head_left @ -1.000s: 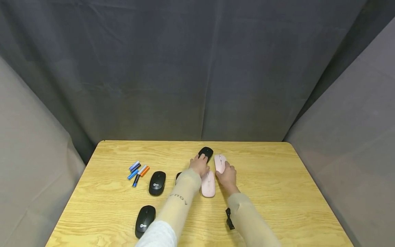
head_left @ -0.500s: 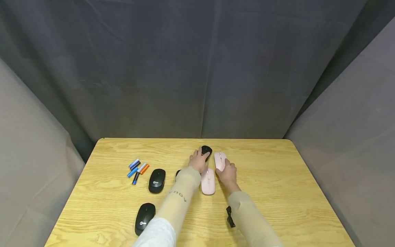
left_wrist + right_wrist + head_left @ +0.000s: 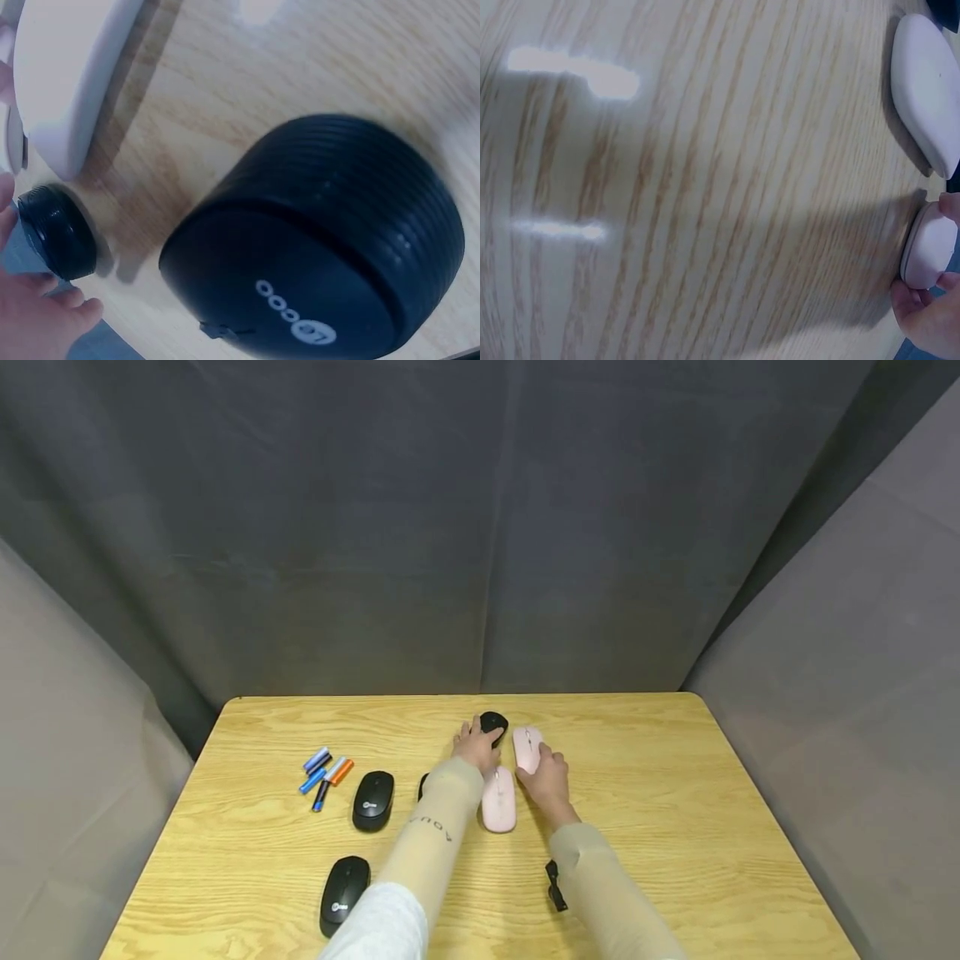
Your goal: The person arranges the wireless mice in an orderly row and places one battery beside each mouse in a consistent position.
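- Right hand: thumb and fingers clamp the near end of a pale pink, flat, rounded plastic computer mouse, which lies on the table in the far middle part.
- Left hand: fingers spread apart around a small black, rounded plastic computer mouse, just left of that pink one. The thumb overlaps its near end in the head view; whether it touches, I cannot tell.
- Just nearer than the hands, between the forearms, is a second pale pink computer mouse.
- The left beige sleeve mostly hides another black computer mouse; only its edge shows.
- Left of that sleeve sits a glossy black computer mouse with a white logo, and nearer the person another black logo-marked mouse, its lower side against the sleeve in view.
- Farther left, short blue, orange and dark cylinders lie close together.
- A black strap-like piece shows beside the right beige sleeve.
- Yellow wood-grained table: its surface runs from the right hand to the right edge; the far edge lies just beyond the black mouse, before a dark grey curtain.
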A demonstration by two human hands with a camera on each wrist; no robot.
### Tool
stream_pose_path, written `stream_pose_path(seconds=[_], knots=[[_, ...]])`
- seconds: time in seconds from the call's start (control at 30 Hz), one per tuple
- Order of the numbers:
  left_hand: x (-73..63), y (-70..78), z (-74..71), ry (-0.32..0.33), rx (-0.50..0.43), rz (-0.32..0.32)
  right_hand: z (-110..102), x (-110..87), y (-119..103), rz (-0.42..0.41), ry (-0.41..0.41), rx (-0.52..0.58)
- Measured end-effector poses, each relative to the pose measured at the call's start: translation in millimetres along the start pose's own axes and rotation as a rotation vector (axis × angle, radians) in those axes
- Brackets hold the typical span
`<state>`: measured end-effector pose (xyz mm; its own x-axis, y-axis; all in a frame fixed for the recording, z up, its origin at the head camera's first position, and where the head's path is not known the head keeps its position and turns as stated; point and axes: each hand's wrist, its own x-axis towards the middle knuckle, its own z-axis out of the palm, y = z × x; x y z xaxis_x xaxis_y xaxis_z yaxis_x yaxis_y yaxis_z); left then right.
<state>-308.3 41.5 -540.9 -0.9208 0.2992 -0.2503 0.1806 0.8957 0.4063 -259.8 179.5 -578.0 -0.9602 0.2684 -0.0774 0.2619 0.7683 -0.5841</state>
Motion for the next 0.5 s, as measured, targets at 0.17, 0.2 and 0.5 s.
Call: stream_pose_path(seconds=[0.17,0.2,0.5], knots=[[-0.6,-2.6,1.3,0.009,-0.07,-0.033,2.0,-1.2,-1.7,-0.004,0.004,0.003],[-0.6,-3.1,1.8,0.022,-0.086,-0.038,2.4,-1.1,-1.5,-0.005,0.005,0.002],[1.9,-5.0,8.6,0.139,-0.049,-0.038,3.8,0.3,1.1,0.004,-0.005,-0.017]])
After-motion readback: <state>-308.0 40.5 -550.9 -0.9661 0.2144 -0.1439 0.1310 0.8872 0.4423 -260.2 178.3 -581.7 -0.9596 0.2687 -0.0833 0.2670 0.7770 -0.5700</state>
